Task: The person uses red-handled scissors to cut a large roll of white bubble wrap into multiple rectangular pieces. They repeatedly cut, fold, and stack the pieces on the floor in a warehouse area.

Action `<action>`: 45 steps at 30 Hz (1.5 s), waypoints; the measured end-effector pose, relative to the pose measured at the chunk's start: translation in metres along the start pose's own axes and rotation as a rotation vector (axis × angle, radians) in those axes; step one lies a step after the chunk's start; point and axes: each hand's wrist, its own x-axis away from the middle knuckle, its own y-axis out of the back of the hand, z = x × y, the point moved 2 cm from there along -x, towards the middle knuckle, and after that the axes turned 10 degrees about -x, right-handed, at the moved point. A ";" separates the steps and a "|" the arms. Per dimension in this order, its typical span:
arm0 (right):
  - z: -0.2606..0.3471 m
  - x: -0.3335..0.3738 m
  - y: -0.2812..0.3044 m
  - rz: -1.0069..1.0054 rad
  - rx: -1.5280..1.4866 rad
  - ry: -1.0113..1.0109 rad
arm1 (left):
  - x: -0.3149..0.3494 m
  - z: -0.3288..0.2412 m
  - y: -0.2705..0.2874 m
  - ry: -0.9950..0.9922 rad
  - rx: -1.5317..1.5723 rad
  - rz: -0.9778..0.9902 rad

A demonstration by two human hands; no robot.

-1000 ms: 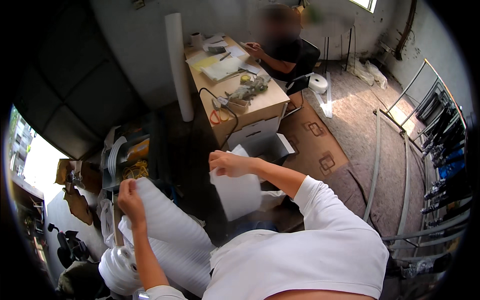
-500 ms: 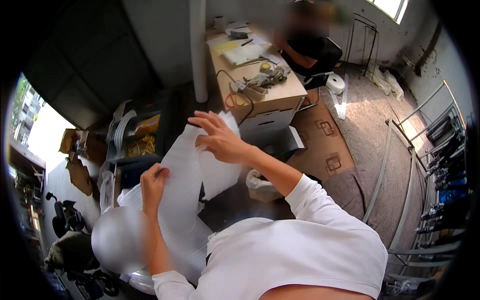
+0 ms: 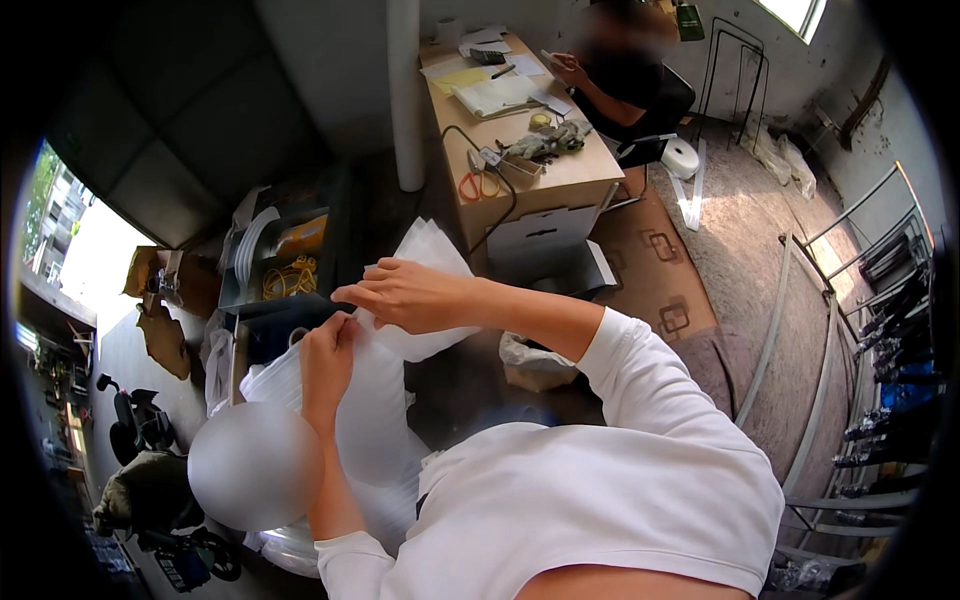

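Observation:
A thin white foam sheet (image 3: 372,415) hangs in front of me, with faint ridges along its lower part. My left hand (image 3: 326,358) is closed on its upper left edge, thumb pointing up. Just above and to the right, my right hand (image 3: 418,297) reaches across the sheet, fingers bent together and pinching its edge close to the left thumb. A loose end of the sheet sticks up behind the right hand. More ridged white foam lies left of my left wrist. A blurred round patch covers the area beside my left forearm.
A wooden desk (image 3: 590,172) ahead carries papers, scissors (image 3: 478,183), gloves and a cable. A person (image 3: 625,95) sits behind it. Dark bins (image 3: 235,290) with yellow cord stand left, a bagged bin (image 3: 535,362) near my right elbow, metal racks (image 3: 830,330) at right.
My right hand has come down and left, toward my left hand, and its spread fingers have closed on the sheet. The left hand has shifted slightly right. The seated person's hand is raised.

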 end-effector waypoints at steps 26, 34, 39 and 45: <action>-0.070 0.197 -0.024 0.247 -0.102 -0.607 | -0.024 0.102 0.105 -0.008 -0.195 -0.576; -0.007 0.020 -0.014 -0.012 -0.436 -0.182 | -0.019 -0.025 0.006 -0.213 0.023 -0.259; -0.023 0.036 0.017 -0.392 -0.410 -0.270 | -0.007 0.019 0.023 0.063 0.035 0.024; 0.010 0.012 0.039 -0.285 0.162 -0.219 | -0.005 0.011 0.007 -0.042 -0.300 -0.152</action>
